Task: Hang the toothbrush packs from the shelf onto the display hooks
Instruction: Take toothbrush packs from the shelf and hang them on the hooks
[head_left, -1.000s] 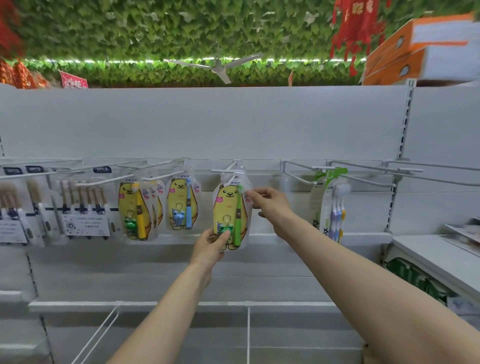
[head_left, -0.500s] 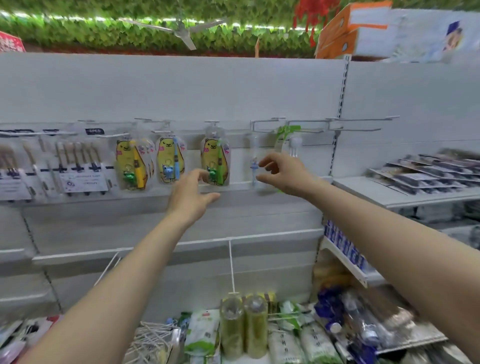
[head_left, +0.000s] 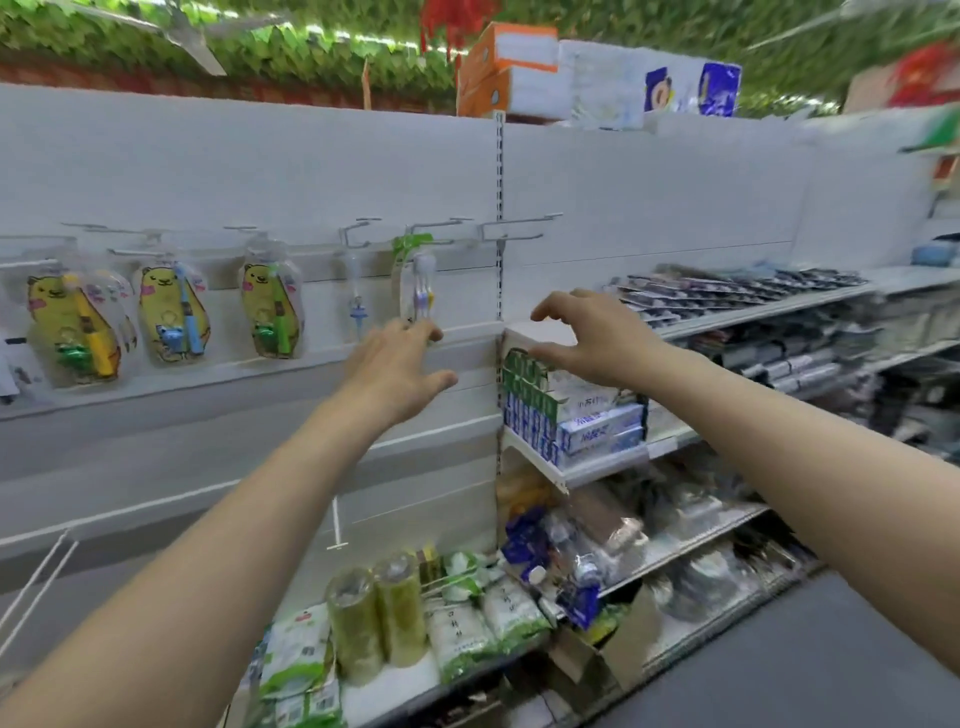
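Yellow bear-shaped toothbrush packs hang on the white wall's display hooks: one with a green brush (head_left: 271, 309), one with a blue brush (head_left: 174, 314) and one with a yellow brush (head_left: 74, 326). A green-topped pack (head_left: 415, 280) hangs further right, beside bare hooks (head_left: 511, 228). More flat dark packs lie in rows on the shelf (head_left: 737, 293) at the right. My left hand (head_left: 400, 366) hovers empty below the green-topped pack, fingers relaxed. My right hand (head_left: 587, 338) is empty too, fingers spread and bent, in front of stacked boxes.
Stacked toothpaste boxes (head_left: 571, 410) sit on a small shelf under my right hand. Lower shelves carry green bottles (head_left: 374, 613), bagged goods (head_left: 467, 618) and a cardboard box (head_left: 608, 649). Orange and white cartons (head_left: 511, 70) top the wall. Dark floor (head_left: 779, 670) lies at the lower right.
Both hands let go of the green-brush bear pack, which now hangs on its hook. The view and both hands have swung right, toward the shelf of flat packs.
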